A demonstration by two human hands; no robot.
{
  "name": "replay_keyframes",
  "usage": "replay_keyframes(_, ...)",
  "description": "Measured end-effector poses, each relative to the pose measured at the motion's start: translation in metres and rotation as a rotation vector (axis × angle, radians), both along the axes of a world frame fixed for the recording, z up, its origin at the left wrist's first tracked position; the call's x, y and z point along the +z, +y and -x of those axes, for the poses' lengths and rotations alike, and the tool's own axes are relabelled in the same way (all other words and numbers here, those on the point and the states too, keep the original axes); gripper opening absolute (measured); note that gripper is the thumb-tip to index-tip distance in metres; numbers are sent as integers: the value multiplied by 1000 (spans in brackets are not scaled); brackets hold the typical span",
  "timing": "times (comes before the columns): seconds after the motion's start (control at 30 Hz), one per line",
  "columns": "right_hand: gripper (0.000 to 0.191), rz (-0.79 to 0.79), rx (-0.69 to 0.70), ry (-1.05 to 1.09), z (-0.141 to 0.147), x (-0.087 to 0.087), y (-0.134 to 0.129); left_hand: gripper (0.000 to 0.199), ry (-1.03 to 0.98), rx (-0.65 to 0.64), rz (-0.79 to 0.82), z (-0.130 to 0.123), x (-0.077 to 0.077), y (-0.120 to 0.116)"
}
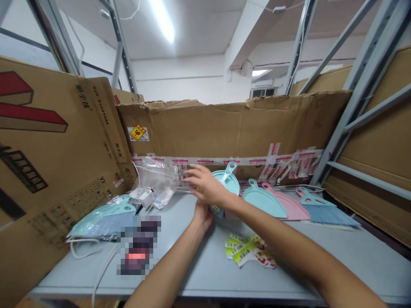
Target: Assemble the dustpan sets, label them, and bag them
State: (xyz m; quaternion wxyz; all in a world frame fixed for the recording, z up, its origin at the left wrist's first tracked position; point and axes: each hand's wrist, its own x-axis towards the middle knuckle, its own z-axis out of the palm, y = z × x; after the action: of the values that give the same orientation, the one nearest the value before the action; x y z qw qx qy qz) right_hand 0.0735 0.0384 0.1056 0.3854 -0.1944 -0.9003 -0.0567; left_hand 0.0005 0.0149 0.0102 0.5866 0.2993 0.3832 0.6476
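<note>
I see my right hand [205, 186] open, the fingers spread, just in front of a pale teal plastic dustpan [228, 182] whose long handle points up and away, and my left hand [202, 216] is lower, so its grip I cannot tell.

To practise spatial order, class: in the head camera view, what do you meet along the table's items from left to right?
Plastic-wrapped teal dustpan set → white power adapter → right hand → teal dustpan → pink dustpan → teal-handled brush
</note>
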Motion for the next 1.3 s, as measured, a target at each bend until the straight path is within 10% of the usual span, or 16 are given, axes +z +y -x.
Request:
replay_keyframes(0.13, 15, 159, -420, 420, -94, -16, -19, 33, -220, -23, -19, -15, -2, -5)
replay_keyframes(0.3, 29, 613, -504, 383, -141, -59, -9, 36, -176, -110, -45, -22, 0, -15)
replay_keyframes(0.6, 28, 799, -422, 74, -104, -60, 31, 42, 417, -927, 234, 10, 12, -62)
replay_keyframes(0.73, 24, 810, -401, -40, -62, -70, 36, 49, 603, -1088, 135, 11, 21, -83)
replay_keyframes(1.03, 18, 698, -236, 78, -44, -74, 21, 34, 876, -841, -177, 5, 28, -78)
replay_keyframes(1.3, 49, 804, -83, 594, -165, -42, 21, 16, 1195, -692, -329, -19, 40, -88)
